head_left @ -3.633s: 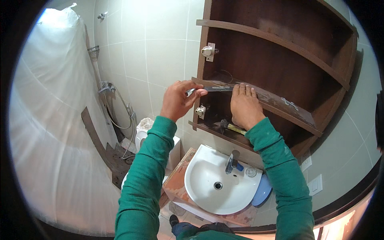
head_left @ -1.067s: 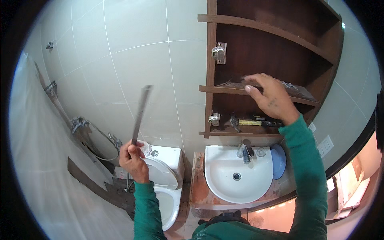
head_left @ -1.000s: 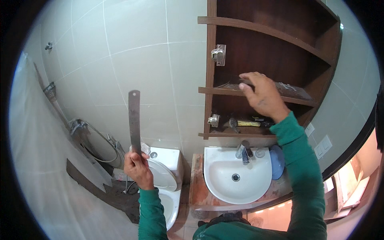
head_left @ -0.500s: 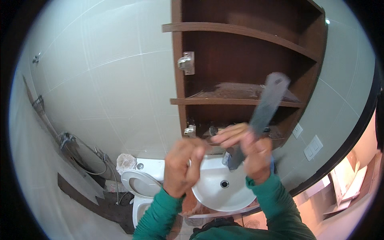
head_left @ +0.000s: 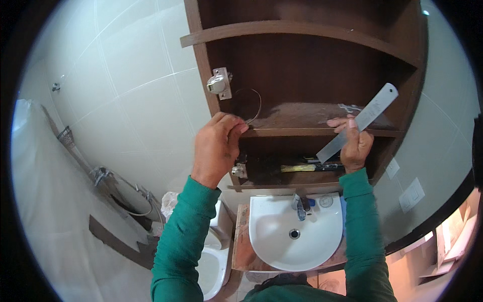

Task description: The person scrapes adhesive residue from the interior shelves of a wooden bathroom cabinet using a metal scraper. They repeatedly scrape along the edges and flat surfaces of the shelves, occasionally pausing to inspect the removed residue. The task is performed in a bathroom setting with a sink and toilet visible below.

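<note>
My left hand (head_left: 219, 146) is closed in a pinch at the left end of the middle shelf edge (head_left: 307, 132). From its fingertips a thin curled strip (head_left: 260, 103) loops up in front of the brown wooden cabinet (head_left: 302, 75). A flat metal ruler (head_left: 376, 107) with a hole at its upper end is gripped in my right hand (head_left: 358, 146). It slants up to the right, before the right part of the same shelf, with my thumb lying across it. Some of my right fingers stretch out to the left behind the ruler.
Metal hinges (head_left: 219, 83) stick out from the cabinet's left side. On the lower shelf lies a yellow-and-black handled tool (head_left: 302, 168) among dark items. Below stand a white sink (head_left: 261, 241) with a faucet (head_left: 300, 209) and a toilet (head_left: 211, 272). Switch plates (head_left: 411, 195) are on the right wall.
Both hands have risen and moved apart, the left to the shelf edge. The ruler has gone right and leans further over. The view has shifted, showing more of the sink.
</note>
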`<state>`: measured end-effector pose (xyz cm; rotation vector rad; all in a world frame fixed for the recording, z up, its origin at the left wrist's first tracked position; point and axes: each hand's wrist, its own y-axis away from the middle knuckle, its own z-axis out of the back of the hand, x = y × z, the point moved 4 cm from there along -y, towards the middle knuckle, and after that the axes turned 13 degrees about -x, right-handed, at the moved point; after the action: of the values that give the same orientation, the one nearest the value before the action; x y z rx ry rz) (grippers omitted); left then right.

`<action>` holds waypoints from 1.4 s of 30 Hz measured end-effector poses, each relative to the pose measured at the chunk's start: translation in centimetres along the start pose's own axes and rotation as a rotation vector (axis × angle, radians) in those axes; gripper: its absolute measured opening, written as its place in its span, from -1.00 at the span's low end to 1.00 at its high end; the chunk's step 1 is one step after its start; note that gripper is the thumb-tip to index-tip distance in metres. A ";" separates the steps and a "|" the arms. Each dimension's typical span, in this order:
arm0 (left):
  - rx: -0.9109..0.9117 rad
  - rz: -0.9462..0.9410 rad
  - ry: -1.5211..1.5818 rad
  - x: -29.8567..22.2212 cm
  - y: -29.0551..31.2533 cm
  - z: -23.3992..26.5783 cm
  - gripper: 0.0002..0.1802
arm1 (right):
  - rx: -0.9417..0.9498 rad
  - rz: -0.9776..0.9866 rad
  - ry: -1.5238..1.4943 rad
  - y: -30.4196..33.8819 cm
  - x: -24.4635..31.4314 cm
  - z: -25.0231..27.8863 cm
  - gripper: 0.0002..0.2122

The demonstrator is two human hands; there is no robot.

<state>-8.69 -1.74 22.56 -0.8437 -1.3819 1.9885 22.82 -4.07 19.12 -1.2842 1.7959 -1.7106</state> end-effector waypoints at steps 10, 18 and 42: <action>-0.234 0.575 0.733 3.5 3.3 0.7 -0.72 | -0.083 0.030 -0.036 0.3 -0.6 -0.4 -0.61; -0.296 0.681 1.049 6.4 3.8 -1.2 -0.75 | -0.056 -0.087 0.029 0.0 0.0 -0.1 -0.54; 0.691 1.323 0.082 2.6 50.7 19.6 -0.85 | -0.133 -0.286 0.035 0.3 1.1 -1.0 -0.50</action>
<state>-30.23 -26.73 -20.76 -1.6366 0.1868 2.9544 21.33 -4.34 19.37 -1.6449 1.8450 -1.7914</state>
